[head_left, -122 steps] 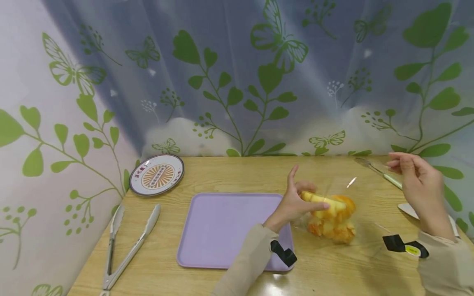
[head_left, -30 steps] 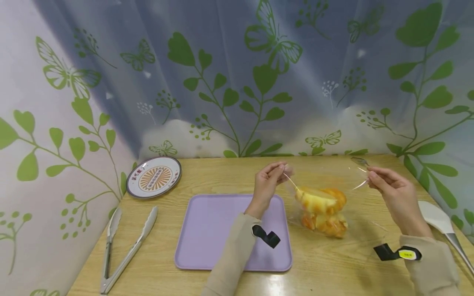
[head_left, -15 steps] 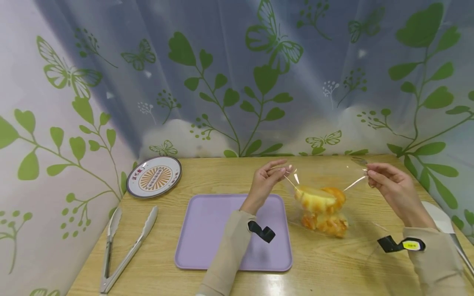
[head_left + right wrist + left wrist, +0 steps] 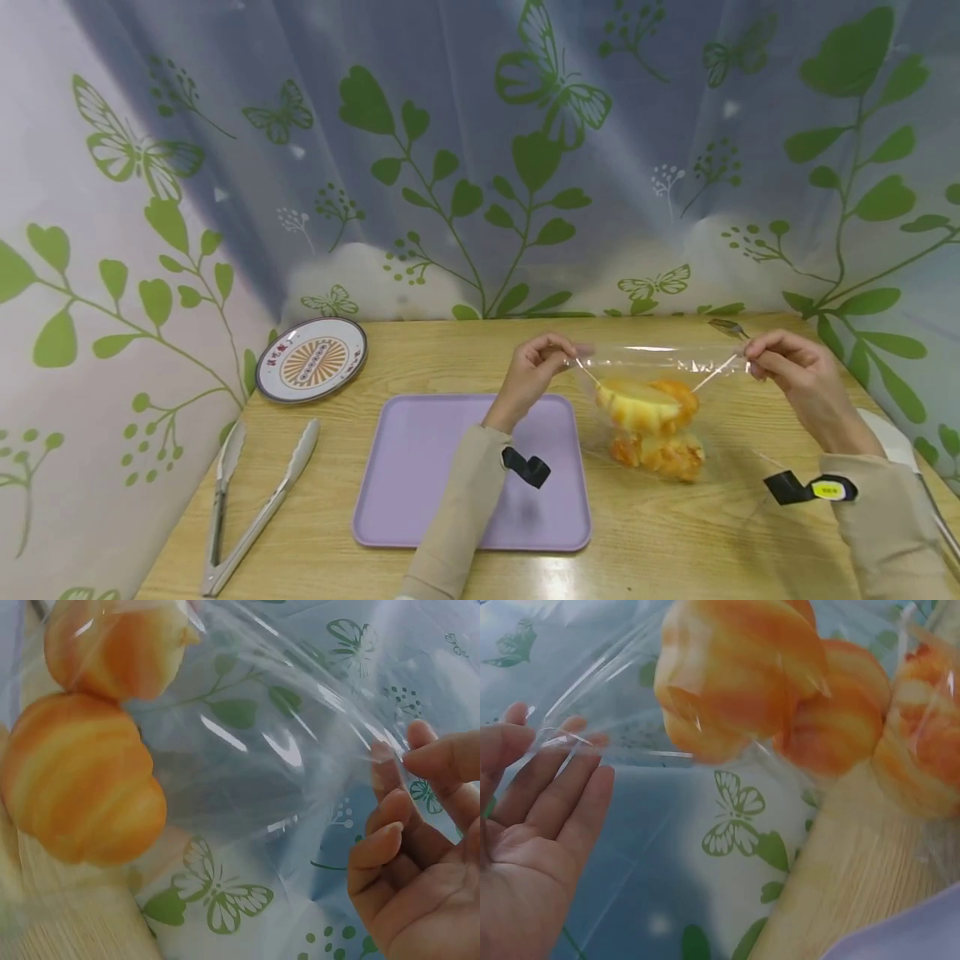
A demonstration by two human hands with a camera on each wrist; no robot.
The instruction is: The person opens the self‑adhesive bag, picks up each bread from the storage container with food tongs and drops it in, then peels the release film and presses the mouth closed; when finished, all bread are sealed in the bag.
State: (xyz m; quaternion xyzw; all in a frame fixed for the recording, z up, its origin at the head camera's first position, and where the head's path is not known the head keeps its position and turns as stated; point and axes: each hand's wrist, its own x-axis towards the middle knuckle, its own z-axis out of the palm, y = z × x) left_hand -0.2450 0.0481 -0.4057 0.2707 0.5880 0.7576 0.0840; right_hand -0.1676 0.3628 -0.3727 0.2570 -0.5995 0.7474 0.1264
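A clear plastic bag (image 4: 660, 360) with several golden-yellow bread rolls (image 4: 637, 407) in it stands at the right of the tray in the head view. My left hand (image 4: 525, 379) pinches the left corner of its mouth between thumb and fingers. At the opposite corner, my right hand (image 4: 798, 385) does the same, so the mouth edge is stretched flat between both. The left wrist view shows thin film at the left fingertips (image 4: 574, 724), beside the rolls (image 4: 735, 675). From the right wrist, film runs from the rolls (image 4: 82, 780) to the right thumb and index finger.
A lilac tray (image 4: 420, 475) lies left of the bag, under my left forearm. Spread metal tongs (image 4: 251, 533) and a patterned plate (image 4: 312, 360) are at the left. Behind the right hand is a fork (image 4: 726, 327); a white-headed utensil (image 4: 888, 435) is partly hidden by the right arm.
Earlier my left hand held a roll at the bag and my right hand was raised farther right. Both hands then took the bag's mouth corners; its edge has now been drawn straight.
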